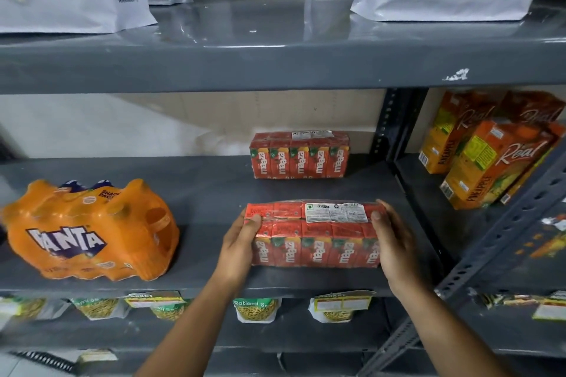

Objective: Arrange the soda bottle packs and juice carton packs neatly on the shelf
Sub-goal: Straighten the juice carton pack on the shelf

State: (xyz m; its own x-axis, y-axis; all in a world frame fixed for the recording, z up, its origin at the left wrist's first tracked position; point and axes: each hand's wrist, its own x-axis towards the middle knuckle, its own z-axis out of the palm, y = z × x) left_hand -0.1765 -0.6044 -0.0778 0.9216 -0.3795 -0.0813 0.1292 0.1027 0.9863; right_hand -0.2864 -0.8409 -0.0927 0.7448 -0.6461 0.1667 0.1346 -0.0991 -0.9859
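While both hands are clamped on the front Maaza carton pack (312, 234), that pack makes the handiest landmark, so going left to right from there: well off to its left on the same grey middle shelf (211, 193) sits the orange Fanta bottle pack (92, 232), tilted a bit and looking not squared up yet. The left hand (240, 242) grips the Maaza pack's left end, thumb on top and fingers wrapped round the side. The pack itself sits near the shelf's front edge; I can't tell if it's fully resting or slightly lifted. Straight behind it, toward the back wall, is a second Maaza carton pack (300, 154), standing apart from it. The right hand (393, 242) holds the right end the same way, thumb on top. Off to the right past the upright, Real pineapple cartons (487, 162) lean in the next bay. Handling-wise, I'd guess the shrink-wrapped brick is fairly stiff and moderately heavy, but the film looks slick, so squeezing both short ends like this seems the safest hold, rather than pinching the wrap.
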